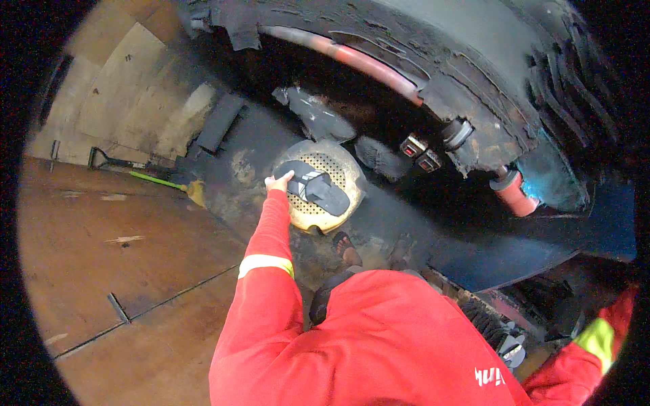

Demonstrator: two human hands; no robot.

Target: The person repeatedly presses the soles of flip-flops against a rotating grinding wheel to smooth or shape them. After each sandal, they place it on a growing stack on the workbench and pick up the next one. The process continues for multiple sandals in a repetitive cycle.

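Note:
A dark grey flip-flop (328, 195) with a white-striped strap lies across the top of a round cream stool (349, 168) full of small holes. My left hand (279, 181) pinches the far left end of the flip-flop, thumb on top; the fingers underneath are partly hidden. On the right, my right arm in its red sleeve (596, 345) reaches out to the side, and the hand itself is outside the picture. Beside the stool's near edge, my foot (348, 250) in a dark sandal stands on the dusty floor.
A large dust-covered machine (474, 101) with a red roller (516, 194) and two switch boxes (420, 152) looms ahead. To the left a broom (195, 192) with a green handle lies beside a brown wooden panel (135, 250). Dark pieces (501, 331) pile up at lower right.

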